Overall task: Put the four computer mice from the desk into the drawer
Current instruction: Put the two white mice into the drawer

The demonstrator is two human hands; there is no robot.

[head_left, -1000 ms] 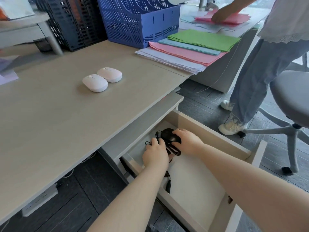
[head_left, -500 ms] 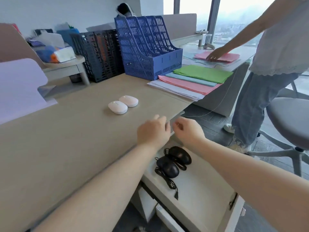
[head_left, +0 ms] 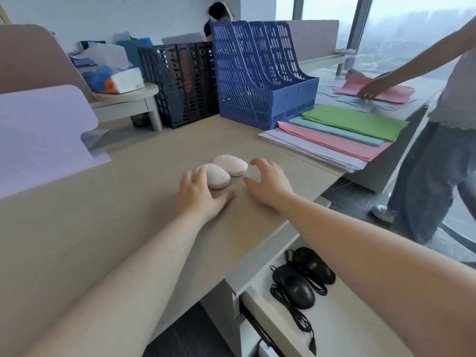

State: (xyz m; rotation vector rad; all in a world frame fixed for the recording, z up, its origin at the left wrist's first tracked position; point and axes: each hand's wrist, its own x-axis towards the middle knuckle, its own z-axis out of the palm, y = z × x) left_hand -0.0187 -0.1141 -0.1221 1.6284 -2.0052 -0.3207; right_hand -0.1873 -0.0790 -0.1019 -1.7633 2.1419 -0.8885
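Two white mice sit side by side, touching, on the desk (head_left: pixel 103 240). The left hand (head_left: pixel 199 195) is spread open, its fingers reaching over the near white mouse (head_left: pixel 215 176) without closing on it. The right hand (head_left: pixel 269 182) is also open, fingers curved, just beside the far white mouse (head_left: pixel 231 164) and holding nothing. Two black wired mice, one (head_left: pixel 293 286) nearer the drawer front and the other (head_left: pixel 313 264) behind it, lie next to each other in the open drawer (head_left: pixel 342 325) under the desk edge.
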